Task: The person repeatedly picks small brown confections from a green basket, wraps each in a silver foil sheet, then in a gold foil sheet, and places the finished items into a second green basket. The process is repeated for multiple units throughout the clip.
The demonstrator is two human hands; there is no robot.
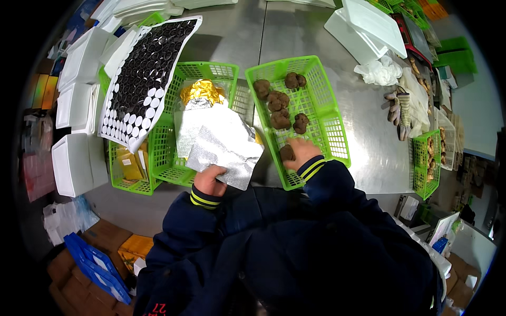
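Note:
My left hand (210, 181) pinches the lower edge of a silver foil sheet (225, 154). Under it, more foil sheets and a crumpled gold foil piece (201, 93) lie in a green plastic basket (170, 172). To the right stands a second green basket (338, 134) with several dark brown, knobbly lumps (278, 101) that look like truffles or tubers. Inside its near end, my right hand (303, 152) has its fingers around one smaller brown lump (286, 153). The fingertips on the lump's far side are partly hidden.
A sheet of round black and white stickers (148, 75) leans over the left basket. White foam boxes (79, 164) line the left side. On the steel table (367, 158), a foam box (352, 33), crumpled plastic (381, 71), work gloves (399, 110) and a small green basket (426, 166) stand right.

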